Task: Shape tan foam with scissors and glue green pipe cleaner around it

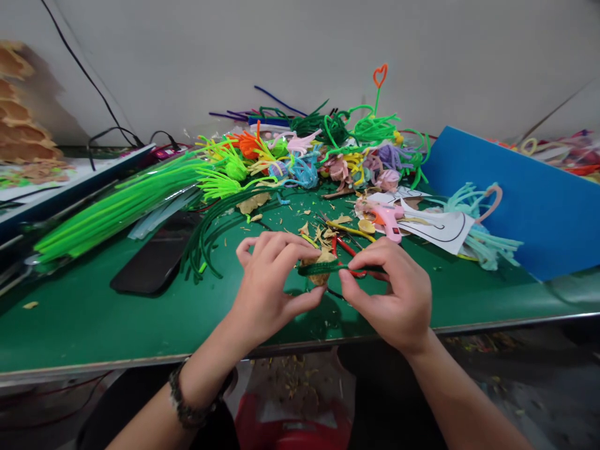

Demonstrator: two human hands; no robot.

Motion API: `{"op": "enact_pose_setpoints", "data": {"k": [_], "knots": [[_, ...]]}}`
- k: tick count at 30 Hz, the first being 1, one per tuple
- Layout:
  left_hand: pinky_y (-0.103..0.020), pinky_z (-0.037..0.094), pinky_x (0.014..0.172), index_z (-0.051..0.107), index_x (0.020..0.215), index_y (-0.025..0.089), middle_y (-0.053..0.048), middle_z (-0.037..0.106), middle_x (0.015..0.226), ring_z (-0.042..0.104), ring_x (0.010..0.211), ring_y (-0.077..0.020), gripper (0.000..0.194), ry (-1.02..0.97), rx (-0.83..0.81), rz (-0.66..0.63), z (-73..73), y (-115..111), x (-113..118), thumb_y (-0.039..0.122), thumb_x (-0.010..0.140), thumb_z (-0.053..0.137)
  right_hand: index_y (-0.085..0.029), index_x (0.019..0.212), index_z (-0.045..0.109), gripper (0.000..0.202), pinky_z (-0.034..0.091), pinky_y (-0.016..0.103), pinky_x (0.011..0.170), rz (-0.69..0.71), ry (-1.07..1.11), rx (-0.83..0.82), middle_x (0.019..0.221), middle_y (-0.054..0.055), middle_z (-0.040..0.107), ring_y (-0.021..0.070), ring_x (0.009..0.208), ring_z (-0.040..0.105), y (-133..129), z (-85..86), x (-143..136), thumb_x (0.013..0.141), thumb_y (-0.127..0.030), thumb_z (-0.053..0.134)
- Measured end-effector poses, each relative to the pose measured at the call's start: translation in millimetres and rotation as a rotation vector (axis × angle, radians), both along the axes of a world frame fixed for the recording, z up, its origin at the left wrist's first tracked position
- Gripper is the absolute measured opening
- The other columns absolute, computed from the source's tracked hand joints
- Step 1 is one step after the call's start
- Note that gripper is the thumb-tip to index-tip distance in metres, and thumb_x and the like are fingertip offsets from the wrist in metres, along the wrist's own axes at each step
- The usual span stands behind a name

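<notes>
Pinching a dark green pipe cleaner (pixel 323 268) between both hands' fingers, only a short wrapped length is seen finished, many stems (pixel 117 209) lying unused on the table (pixel 84 325).

green stem (pixel 323 268): ends hidden in both grips | brown stack (pixel 19 112): cut by left edge | forearms: cut by bottom edge

Left hand (pixel 269 275) and right hand (pixel 391 294) pinching (fingertips facing), wrists low

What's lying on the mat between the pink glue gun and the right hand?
In the head view, between the pink glue gun and the right hand lie a yellow pipe cleaner, tan paper scraps and bare green mat.
</notes>
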State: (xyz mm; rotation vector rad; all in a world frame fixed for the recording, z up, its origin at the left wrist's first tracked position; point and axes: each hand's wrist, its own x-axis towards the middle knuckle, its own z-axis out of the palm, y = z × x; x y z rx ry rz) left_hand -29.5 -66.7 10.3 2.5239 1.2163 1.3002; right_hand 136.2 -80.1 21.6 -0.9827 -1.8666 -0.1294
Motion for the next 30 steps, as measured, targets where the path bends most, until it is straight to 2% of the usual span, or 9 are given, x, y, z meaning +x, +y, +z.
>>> {"op": "enact_pose_setpoints", "data": {"k": [6,16,20,30], "knots": [[-0.038,0.025,0.074,0.053,0.09,0.023,-0.001,0.063,0.09,0.054,0.086,-0.0216,0.025,0.044,0.052,0.042,-0.2,-0.9,1.3,0.021,0.068,0.064,-0.02,0.073,0.05,0.011,0.042,0.024,0.053,0.016,-0.11,0.142,0.063,-0.001,0.052,0.0103,0.059,0.048,2.9,-0.4,4.2,0.073,-0.013,0.058],[-0.04,0.028,0.073,0.05,0.091,0.025,-0.002,0.061,0.089,0.052,0.084,-0.0218,0.03,0.062,0.178,0.101,-3.9,-1.8,4.0,0.017,0.066,0.065,-0.021,0.067,0.047,0.013,0.04,0.024,0.051,-0.063,-0.139,0.141,0.056,-0.002,0.052,0.0108,0.054,0.047,0.3,0.6,2.6,0.073,-0.015,0.058],[-0.04,0.03,0.073,0.05,0.093,0.025,-0.003,0.06,0.09,0.052,0.085,-0.0219,0.031,0.085,0.18,0.104,-5.0,-3.4,3.7,0.017,0.068,0.065,-0.021,0.065,0.047,0.015,0.04,0.023,0.052,-0.093,-0.144,0.144,0.055,-0.003,0.053,0.0103,0.054,0.048,-0.1,1.1,1.3,0.072,-0.016,0.059],[-0.038,0.027,0.069,0.05,0.093,0.026,-0.002,0.061,0.087,0.051,0.081,-0.0201,0.023,0.154,0.323,0.144,-7.7,-3.3,4.2,0.018,0.074,0.06,-0.019,0.061,0.046,0.015,0.038,0.021,0.049,-0.147,-0.101,-0.041,0.054,-0.004,0.049,0.0084,0.051,0.047,-6.5,1.7,-1.1,0.07,-0.018,0.059]]}}
